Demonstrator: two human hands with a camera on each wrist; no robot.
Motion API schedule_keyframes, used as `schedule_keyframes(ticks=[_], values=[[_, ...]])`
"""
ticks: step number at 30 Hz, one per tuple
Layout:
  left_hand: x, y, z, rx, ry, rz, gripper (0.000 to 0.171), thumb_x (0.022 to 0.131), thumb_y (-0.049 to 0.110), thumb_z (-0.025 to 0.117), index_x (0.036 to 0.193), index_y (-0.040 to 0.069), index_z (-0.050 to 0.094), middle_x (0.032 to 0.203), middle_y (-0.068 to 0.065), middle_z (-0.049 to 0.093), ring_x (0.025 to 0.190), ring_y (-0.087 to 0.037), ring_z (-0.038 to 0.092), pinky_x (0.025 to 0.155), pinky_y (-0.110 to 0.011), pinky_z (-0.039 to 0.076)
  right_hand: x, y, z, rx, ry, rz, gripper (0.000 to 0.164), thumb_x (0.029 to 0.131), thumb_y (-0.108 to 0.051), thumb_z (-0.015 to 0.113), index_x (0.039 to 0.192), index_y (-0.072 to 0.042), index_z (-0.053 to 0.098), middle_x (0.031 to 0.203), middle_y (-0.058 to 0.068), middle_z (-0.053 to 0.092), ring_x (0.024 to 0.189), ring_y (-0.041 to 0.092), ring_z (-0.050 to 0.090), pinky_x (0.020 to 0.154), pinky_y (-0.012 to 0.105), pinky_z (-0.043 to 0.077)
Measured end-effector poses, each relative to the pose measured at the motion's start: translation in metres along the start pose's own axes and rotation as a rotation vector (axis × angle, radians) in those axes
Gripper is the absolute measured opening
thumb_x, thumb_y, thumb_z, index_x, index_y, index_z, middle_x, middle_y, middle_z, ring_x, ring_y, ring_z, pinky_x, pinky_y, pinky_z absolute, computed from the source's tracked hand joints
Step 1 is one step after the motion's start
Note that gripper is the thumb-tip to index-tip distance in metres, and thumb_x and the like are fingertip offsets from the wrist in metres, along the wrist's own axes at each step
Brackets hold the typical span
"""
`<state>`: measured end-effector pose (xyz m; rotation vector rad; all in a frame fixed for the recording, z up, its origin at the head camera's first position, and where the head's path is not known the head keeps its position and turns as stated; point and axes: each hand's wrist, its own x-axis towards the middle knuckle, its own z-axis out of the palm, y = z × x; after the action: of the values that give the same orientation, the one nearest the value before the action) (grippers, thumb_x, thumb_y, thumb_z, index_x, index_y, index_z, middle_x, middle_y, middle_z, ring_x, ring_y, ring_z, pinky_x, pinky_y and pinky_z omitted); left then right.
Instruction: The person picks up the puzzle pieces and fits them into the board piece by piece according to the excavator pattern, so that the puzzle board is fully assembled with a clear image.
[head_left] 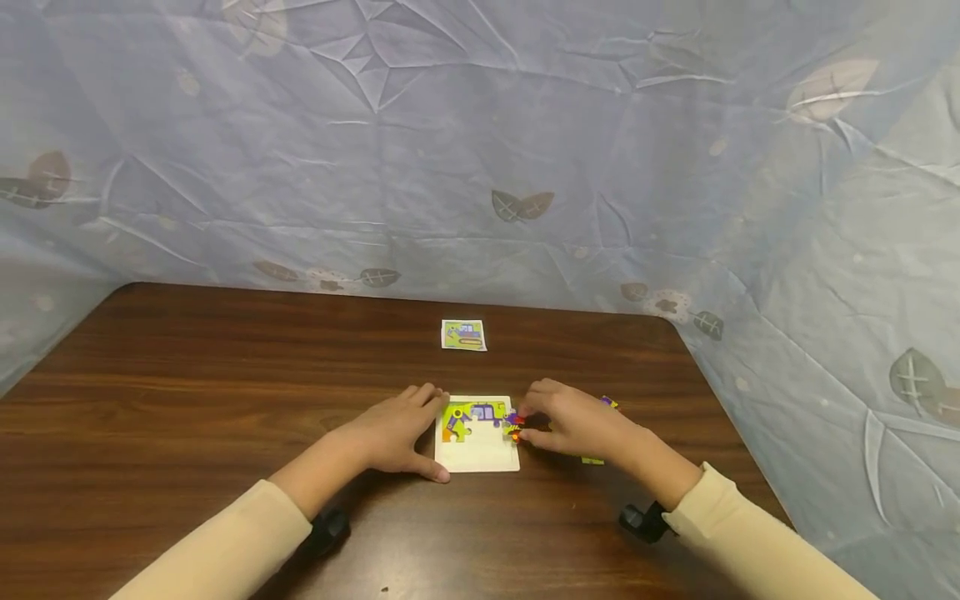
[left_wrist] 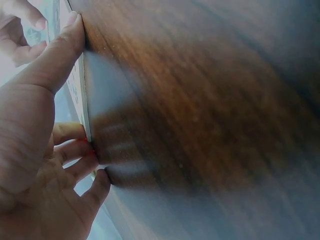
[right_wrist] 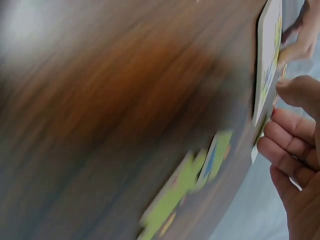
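A pale square puzzle board (head_left: 476, 458) lies on the table, its upper part covered by joined pieces (head_left: 459, 412) showing a green and purple vehicle picture. My left hand (head_left: 397, 429) rests at the board's left side, with the thumb at the lower left corner and the fingers near the upper left. In the left wrist view, the thumb and spread fingertips touch the board's edge (left_wrist: 86, 107). Over the board's right edge, my right hand (head_left: 566, 417) pinches a purple and red puzzle piece (head_left: 513, 423) between thumb and fingers. That piece is mostly hidden in the right wrist view.
Loose puzzle pieces (right_wrist: 172, 200) lie on the table right of the board, partly covered by the right forearm in the head view. Behind the board is a small picture card (head_left: 463, 335). A grey leaf-patterned cloth (head_left: 450, 167) hangs behind the brown table (head_left: 225, 358).
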<state>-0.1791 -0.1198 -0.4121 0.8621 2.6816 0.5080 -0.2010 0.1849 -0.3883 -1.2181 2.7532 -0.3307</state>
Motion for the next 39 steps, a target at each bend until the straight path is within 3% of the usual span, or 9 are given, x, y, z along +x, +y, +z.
schedule_keyframes(ticks=[12,25,32,39], values=[[0.001,-0.002,0.002,-0.002,-0.007,-0.002,0.112,0.080,0.065,0.082,0.160,0.000,0.036,0.161,-0.018,0.042,0.148,-0.036,0.043,0.119,-0.055,0.043,0.030,-0.029,0.013,-0.073,0.021,-0.043,0.022,0.096,-0.026,0.077,0.110,-0.010,0.076,0.107,0.000,0.070,0.095,0.010,0.061,0.082,0.026,0.057],[0.000,-0.001,-0.001,0.002,0.005,0.021,0.113,0.080,0.064,0.082,0.158,-0.004,0.038,0.158,-0.020,0.043,0.145,-0.037,0.045,0.116,-0.056,0.045,0.037,-0.036,0.021,-0.090,0.011,-0.031,0.019,0.095,-0.025,0.078,0.107,-0.010,0.077,0.107,0.000,0.071,0.097,0.011,0.063,0.083,0.025,0.058],[0.000,-0.003,0.001,0.004,0.016,0.032,0.114,0.079,0.064,0.083,0.158,-0.005,0.038,0.157,-0.020,0.044,0.143,-0.037,0.046,0.115,-0.056,0.046,0.040,-0.041,0.022,-0.044,0.014,-0.042,0.003,0.094,-0.015,0.077,0.094,-0.012,0.076,0.098,-0.002,0.068,0.088,0.008,0.058,0.074,0.020,0.054],[0.000,-0.002,0.001,0.002,0.014,0.031,0.114,0.080,0.064,0.083,0.158,-0.005,0.037,0.158,-0.021,0.044,0.144,-0.038,0.045,0.116,-0.057,0.045,0.043,-0.044,0.022,0.017,-0.009,-0.016,0.008,0.094,-0.011,0.077,0.086,-0.013,0.075,0.094,-0.003,0.069,0.087,0.008,0.058,0.075,0.019,0.054]])
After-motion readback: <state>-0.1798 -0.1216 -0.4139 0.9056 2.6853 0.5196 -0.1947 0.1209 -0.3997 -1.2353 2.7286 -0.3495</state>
